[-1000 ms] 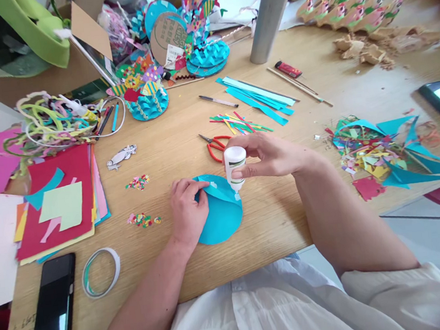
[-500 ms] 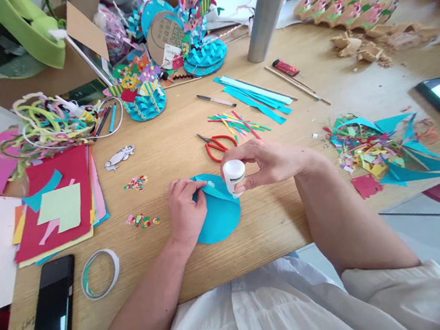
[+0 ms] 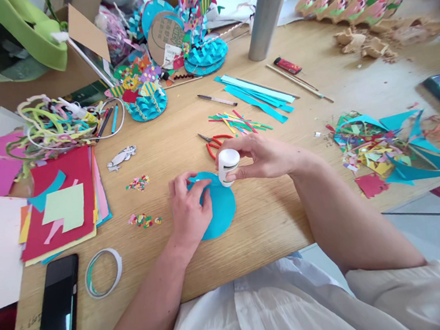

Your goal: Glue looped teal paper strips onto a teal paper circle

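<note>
A blue paper disc [image 3: 220, 210] lies on the wooden table in front of me. My left hand [image 3: 189, 205] rests on its left part, thumb and forefinger closed near the upper edge; whether they pinch the paper is hard to make out. Above the disc's upper right edge, my right hand [image 3: 256, 156] holds a small white bottle [image 3: 228, 165], tilted, between thumb and fingers. Red-handled scissors [image 3: 214, 143] lie just behind that hand, partly hidden by it. Small piles of coloured paper bits [image 3: 143, 220] sit left of my left hand.
Coloured strips [image 3: 239, 122], blue strips [image 3: 260, 97] and a pen [image 3: 217, 100] lie behind the scissors. A metal flask [image 3: 267, 19] stands at the back. Paper scraps [image 3: 368, 143] are at right; coloured sheets [image 3: 62, 177], a phone [image 3: 57, 305] and a tape roll [image 3: 104, 273] at left.
The bottle in my right hand has moved slightly left and up. The disc's upper flap, raised before, now looks flatter. My left hand's fingers have shifted a little to the right.
</note>
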The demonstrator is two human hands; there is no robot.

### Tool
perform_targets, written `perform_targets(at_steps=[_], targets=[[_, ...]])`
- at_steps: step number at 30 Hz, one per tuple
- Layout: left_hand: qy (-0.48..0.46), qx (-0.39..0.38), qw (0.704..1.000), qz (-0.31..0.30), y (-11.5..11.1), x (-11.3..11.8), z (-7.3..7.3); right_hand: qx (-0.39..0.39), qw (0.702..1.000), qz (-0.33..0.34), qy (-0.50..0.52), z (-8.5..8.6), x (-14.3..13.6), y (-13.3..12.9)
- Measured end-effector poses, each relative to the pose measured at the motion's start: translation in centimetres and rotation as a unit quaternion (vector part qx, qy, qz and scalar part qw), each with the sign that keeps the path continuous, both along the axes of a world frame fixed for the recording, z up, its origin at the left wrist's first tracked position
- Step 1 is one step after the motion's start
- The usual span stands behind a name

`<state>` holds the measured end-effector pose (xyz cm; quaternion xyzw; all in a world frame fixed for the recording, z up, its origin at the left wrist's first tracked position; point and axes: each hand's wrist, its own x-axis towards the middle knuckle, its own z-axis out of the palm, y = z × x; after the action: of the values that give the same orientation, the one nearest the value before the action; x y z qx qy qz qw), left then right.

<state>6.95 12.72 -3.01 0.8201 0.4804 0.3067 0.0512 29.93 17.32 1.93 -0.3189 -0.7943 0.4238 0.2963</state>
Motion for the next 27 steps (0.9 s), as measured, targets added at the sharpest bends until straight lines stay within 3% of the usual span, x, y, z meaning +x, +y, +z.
perform_targets(at_steps=[3,12,19,27], targets=[[-0.019,-0.014,0.999,-0.024,0.1,0.1,-0.3,-0.002,1.0,-0.026,0.005,-0.2,-0.2,0.0],[-0.053,-0.034,0.998,0.02,0.2,-0.2,-0.5,-0.015,0.995,-0.094,0.041,-1.0,-0.9,0.1],[-0.054,-0.028,0.998,0.031,0.2,-0.1,-0.6,-0.013,0.997,-0.079,0.016,-0.7,-0.7,0.0],[-0.051,-0.023,0.998,0.033,0.2,-0.1,-0.6,-0.003,0.994,-0.106,0.012,-0.9,-1.1,0.0]])
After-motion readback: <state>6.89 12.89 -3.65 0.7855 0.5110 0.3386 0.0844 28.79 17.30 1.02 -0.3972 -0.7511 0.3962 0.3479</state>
